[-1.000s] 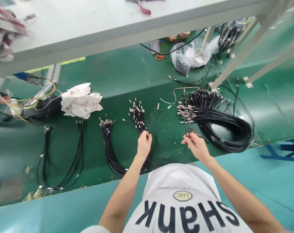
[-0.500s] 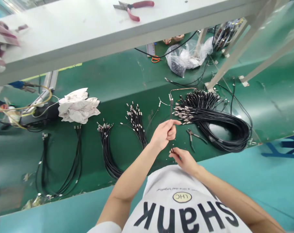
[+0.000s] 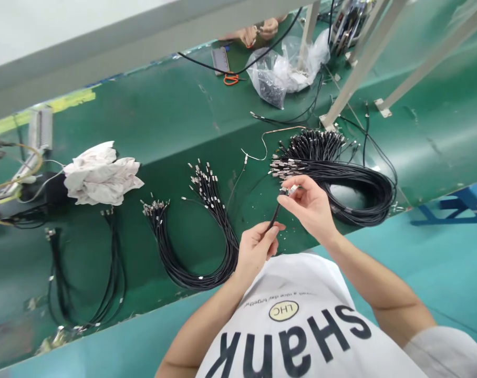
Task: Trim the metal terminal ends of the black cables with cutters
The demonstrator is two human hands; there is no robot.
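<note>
Head: clear bag (image 3: 281, 69), dark contents (image 3: 272, 94)

We count 1 left hand (image 3: 259, 242) and 1 right hand (image 3: 307, 206), 2 in all, with 1 dark cable length (image 3: 275, 215) between them, its strands too close for us to number. On 1 green tabletop (image 3: 155, 107) we make out 3 main groups of black cables: 1 loose bent bundle (image 3: 113, 249), 1 fuller U-shaped bundle (image 3: 179, 272) and 1 large coil (image 3: 352, 171). We also find 1 crumpled white cloth (image 3: 100, 176), 1 pair of orange-handled scissors (image 3: 231, 79), 1 flat grey case (image 3: 220, 60) and 2 co-worker hands (image 3: 247, 37). We tally 1 pale shelf (image 3: 104, 42), 4 pale legs (image 3: 360, 71) and 5 large letters (image 3: 328, 336) on 1 white shirt (image 3: 321, 283).
</note>
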